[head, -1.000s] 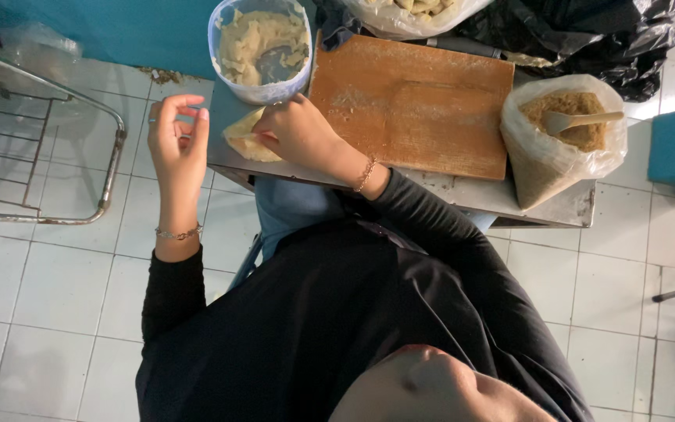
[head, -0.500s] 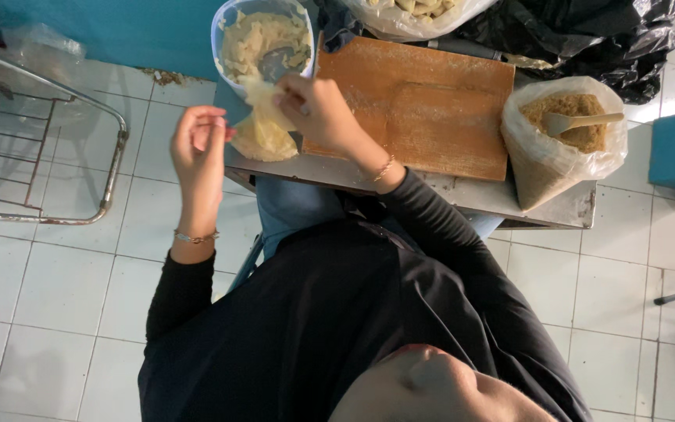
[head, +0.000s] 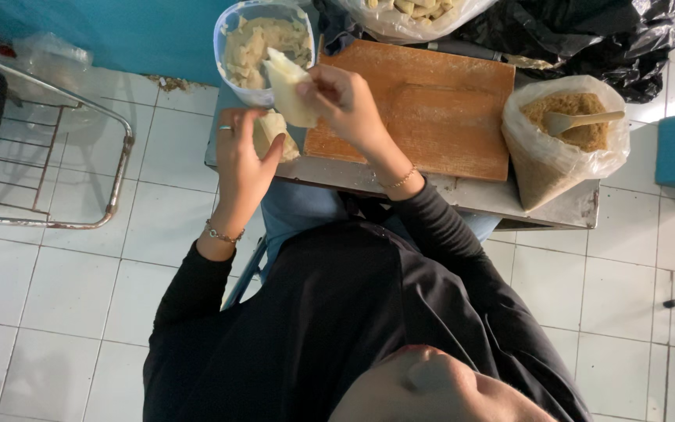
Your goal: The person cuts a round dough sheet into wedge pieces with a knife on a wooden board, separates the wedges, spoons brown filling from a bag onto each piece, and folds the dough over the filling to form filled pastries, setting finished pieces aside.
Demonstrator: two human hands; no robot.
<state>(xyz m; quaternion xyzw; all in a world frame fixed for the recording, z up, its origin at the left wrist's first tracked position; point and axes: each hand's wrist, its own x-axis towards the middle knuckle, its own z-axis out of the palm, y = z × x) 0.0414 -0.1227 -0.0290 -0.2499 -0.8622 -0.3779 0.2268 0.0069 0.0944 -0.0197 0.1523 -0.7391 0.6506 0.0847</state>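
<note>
Pale dough (head: 287,86), seemingly, in both hands (head: 240,156).

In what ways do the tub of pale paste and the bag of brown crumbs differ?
The plastic tub is rigid and holds pale, lumpy paste; the clear bag is soft and holds brown crumbs. A wooden spoon rests in the bag; I cannot see one in the tub. Both stand open on the metal table.

Pale cream dough piece (head: 289,86), orange-brown wooden board (head: 431,109), black sleeves (head: 439,227), teal wall (head: 119,31), white floor tiles (head: 56,297), brown crumbs (head: 568,117), black bag (head: 587,35).
</note>
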